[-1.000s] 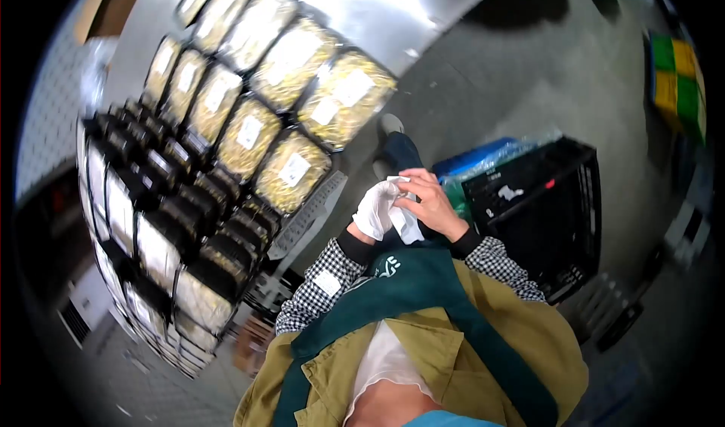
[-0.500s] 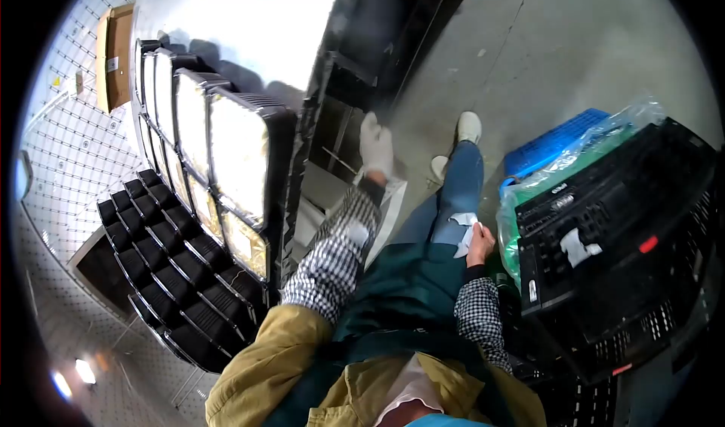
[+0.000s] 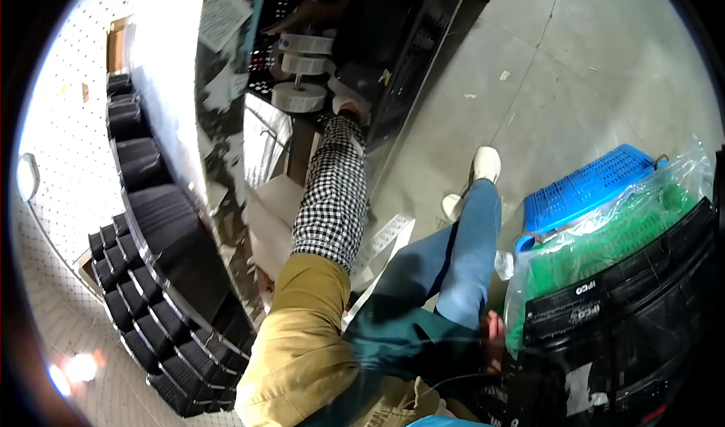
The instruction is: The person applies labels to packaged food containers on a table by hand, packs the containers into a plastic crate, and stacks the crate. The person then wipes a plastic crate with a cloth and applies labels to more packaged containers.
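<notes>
My left hand (image 3: 352, 108), in a pale glove, reaches under the table beside several white label rolls (image 3: 299, 98) on a metal rod. It is close to the lowest roll; its fingers are in shadow and I cannot tell their grip. My right hand (image 3: 493, 342) is low beside my thigh, next to the black crates (image 3: 604, 314). Its fingers show partly, apart, with nothing visible in them. A small white crumpled scrap (image 3: 504, 265) is above it, between my leg and the crates, apart from the fingers.
A blue crate (image 3: 589, 185) and a green crate (image 3: 612, 253) under clear plastic stand at the right. Black trays (image 3: 177, 238) line the left side. A printed label strip (image 3: 385, 240) hangs near my left knee. Torn paper (image 3: 225, 87) clings to the table side.
My left hand has moved forward under the table to the label rolls. My right hand has dropped back, and the white scrap it held is out of its fingers. The view has shifted.
</notes>
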`<act>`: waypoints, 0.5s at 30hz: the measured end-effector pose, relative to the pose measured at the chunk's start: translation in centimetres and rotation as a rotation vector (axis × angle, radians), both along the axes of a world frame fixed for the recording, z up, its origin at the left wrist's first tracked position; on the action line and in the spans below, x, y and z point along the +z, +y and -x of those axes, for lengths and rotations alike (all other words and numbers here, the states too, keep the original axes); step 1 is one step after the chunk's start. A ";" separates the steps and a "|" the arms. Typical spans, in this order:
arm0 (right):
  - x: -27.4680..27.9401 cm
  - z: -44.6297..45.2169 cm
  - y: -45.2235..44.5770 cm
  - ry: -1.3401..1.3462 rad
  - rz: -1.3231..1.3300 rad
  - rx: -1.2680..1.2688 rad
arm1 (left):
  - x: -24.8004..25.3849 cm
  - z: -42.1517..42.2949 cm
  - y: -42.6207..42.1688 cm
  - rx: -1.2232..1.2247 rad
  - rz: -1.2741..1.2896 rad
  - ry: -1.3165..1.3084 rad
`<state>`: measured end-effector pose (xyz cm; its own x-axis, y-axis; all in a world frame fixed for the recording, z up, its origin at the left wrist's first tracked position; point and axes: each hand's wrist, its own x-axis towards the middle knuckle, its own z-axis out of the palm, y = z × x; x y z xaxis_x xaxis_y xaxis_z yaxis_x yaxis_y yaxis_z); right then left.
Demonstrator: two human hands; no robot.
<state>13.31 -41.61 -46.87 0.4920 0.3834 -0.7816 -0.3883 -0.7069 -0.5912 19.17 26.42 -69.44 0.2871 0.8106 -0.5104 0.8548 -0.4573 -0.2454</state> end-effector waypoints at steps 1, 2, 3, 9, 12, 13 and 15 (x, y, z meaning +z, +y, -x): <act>2.5 -2.1 2.1 0.148 0.104 -0.089 | -1.5 0.5 1.2 -0.066 0.049 0.100; 5.1 -4.2 4.1 0.287 0.216 -0.184 | -2.9 1.0 2.1 -0.131 0.097 0.185; 5.4 -5.3 4.9 0.566 0.449 -0.321 | -4.0 1.5 3.0 -0.188 0.140 0.261; 4.1 -3.6 2.3 0.285 0.438 -0.014 | -8.4 3.4 5.2 -0.354 0.305 0.397; 5.3 -4.1 3.9 0.281 0.407 -0.078 | -7.5 4.7 5.0 -0.353 0.291 0.457; 5.5 -4.0 4.2 0.259 0.398 -0.120 | -7.0 5.0 4.9 -0.334 0.268 0.506; 5.4 -3.7 4.1 0.215 0.389 -0.138 | -6.5 4.5 5.1 -0.362 0.168 0.508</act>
<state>17.01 -37.52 -41.46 0.3293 -0.0163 -0.9441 -0.5788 -0.7935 -0.1882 14.66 31.53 -75.96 0.2166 0.6050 -0.7662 0.4360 -0.7622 -0.4786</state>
